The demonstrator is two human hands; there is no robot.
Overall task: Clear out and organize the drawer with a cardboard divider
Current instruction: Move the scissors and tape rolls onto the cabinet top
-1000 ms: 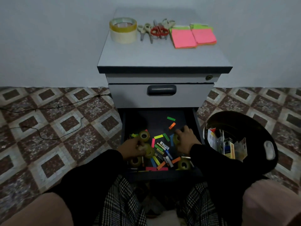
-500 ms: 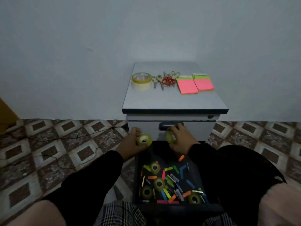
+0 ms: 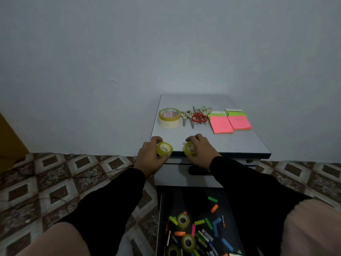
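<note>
Both hands have risen since half a second ago, from in front of the drawer handle to the front edge of the cabinet top. The left hand point(image 3: 150, 157) grips a small yellow tape roll point(image 3: 164, 149) at its 2 o'clock, fingers curled over the roll's top and thumb under it; the roll's open core faces the camera, its axis running toward the viewer. The right hand point(image 3: 200, 151) grips a second small tape roll point(image 3: 188, 149) at its 9 o'clock, fingers wrapped over it so only its left rim shows and its facing is hard to tell. Below, the open drawer point(image 3: 186, 198) at 6 o'clock is partly hidden by the black sleeves and cut off at the frame's bottom edge; its loose tape rolls point(image 3: 182, 220) and coloured clips lie in dim light.
</note>
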